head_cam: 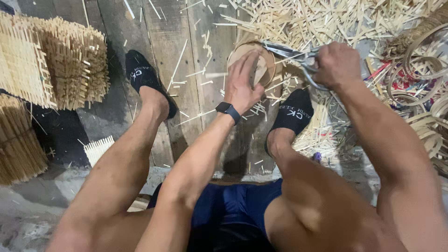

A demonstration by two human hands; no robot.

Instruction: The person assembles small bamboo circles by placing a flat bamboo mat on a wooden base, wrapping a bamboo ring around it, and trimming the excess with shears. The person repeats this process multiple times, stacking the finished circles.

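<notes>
Head view, item list:
- Left hand [242, 84]: fingers spread flat on a round woven bamboo disc [262, 63], pressing and steadying it; grip closed on the disc's face and near edge. Dark wristband [228, 110] at the wrist.
- Right hand [337, 64]: fist closed round the handles of metal shears [291, 53]; blades point toward 9-10 o'clock from the fist, tips over the disc's top rim. How far the blades gape: can't tell.
- Disc lies at 9 o'clock from the right hand, just beside it; left hand nearer, already touching. Shears' long axis runs approx. left-right across the disc's upper edge.
- Disc sits on the wooden floor [163, 42] between two black-socked feet, w/ bamboo offcuts [326, 18] at 12-1 o'clock.
- Stacked bamboo mats [51, 60] at 9 o'clock; coiled bamboo hoops [420, 65] at 3 o'clock.
</notes>
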